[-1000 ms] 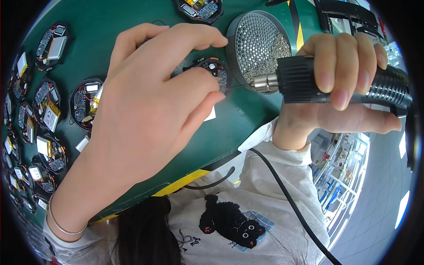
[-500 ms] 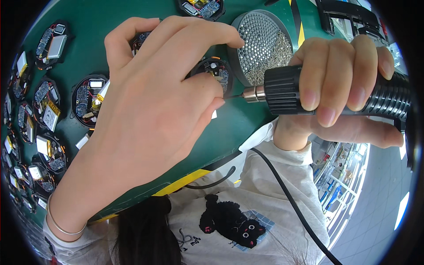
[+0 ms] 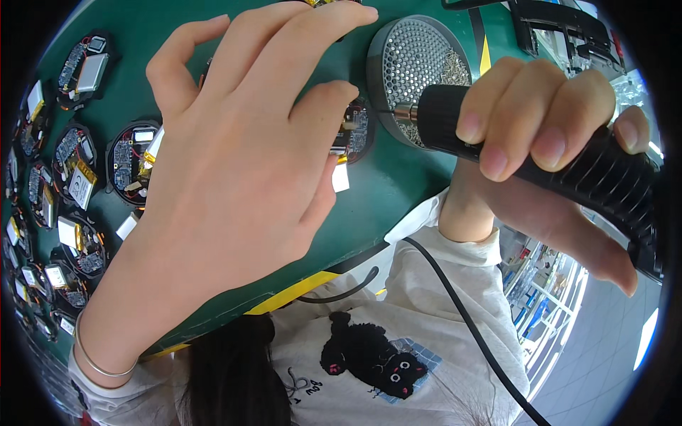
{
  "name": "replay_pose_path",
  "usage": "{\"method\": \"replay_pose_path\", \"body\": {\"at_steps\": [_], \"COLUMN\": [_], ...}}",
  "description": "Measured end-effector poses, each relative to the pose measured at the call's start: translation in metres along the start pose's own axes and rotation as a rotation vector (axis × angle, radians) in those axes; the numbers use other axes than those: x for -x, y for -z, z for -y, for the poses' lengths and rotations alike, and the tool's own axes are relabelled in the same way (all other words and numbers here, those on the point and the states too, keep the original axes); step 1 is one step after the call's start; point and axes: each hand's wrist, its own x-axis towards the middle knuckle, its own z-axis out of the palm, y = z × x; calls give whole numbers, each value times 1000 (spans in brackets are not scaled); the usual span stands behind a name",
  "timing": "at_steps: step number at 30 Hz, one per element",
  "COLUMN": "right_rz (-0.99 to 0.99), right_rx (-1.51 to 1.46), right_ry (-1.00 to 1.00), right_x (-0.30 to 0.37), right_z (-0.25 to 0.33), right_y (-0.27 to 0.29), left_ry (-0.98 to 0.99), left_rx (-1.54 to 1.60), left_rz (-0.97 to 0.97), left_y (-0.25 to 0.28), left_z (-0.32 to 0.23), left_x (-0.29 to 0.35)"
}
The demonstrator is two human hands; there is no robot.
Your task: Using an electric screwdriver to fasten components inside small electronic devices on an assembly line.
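My right hand (image 3: 547, 128) is wrapped round a black electric screwdriver (image 3: 442, 117). Its thin bit points left, over the near-left rim of a round grey screw tray (image 3: 376, 78) with a perforated plate and loose small screws. My left hand (image 3: 234, 135) spreads palm down over the bench, its index finger and thumb apart. Between them shows part of a round black device housing (image 3: 361, 131) with a circuit board; the hand hides the rest. Whether the fingers touch the housing is hidden. A second open housing (image 3: 128, 167) sits left of this hand.
Several more open housings with boards and silver battery packs (image 3: 74, 167) cover the left of the green bench mat (image 3: 376, 192). Black-and-yellow tape (image 3: 291, 292) lines the near edge. A black cable (image 3: 462, 312) hangs across my shirt. A black bracket-like part (image 3: 561, 25) lies at the far right.
My left index finger and thumb, pinched by the bit tip before, have parted, and the hand has shifted up and left. The screwdriver's bit end has risen toward the tray, its handle tilting down to the right.
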Motion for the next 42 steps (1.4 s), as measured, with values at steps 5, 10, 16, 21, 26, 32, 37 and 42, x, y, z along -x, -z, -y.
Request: {"method": "replay_pose_path", "body": {"at_steps": [5,10,16,21,26,32,37,42], "right_rz": [7,11,27,55,41,39,55,15], "right_rx": [2,-12,-11,15,43,41,44,18], "right_ry": [15,12,8,13,-4,-31,-28,-33], "right_x": [-2,-3,-8,-8,-4,-5,-9,-6], "right_z": [-5,-10,-13,-14,1,-3,-5,-3], "right_y": [-2,-8,-14,-8,-1,-3,-4,-4], "left_ry": [3,-10,13,-3,-15,-11,-21,-34], "left_rx": [-47,-60,117,100,94,82,30,20], "left_rz": [23,48,25,-5,-17,-3,33,32], "left_y": [1,1,-7,-12,-11,-11,-3,-4], "left_z": [-2,-1,4,5,5,6,4,5], "left_x": [2,2,8,8,8,7,5,4]}}
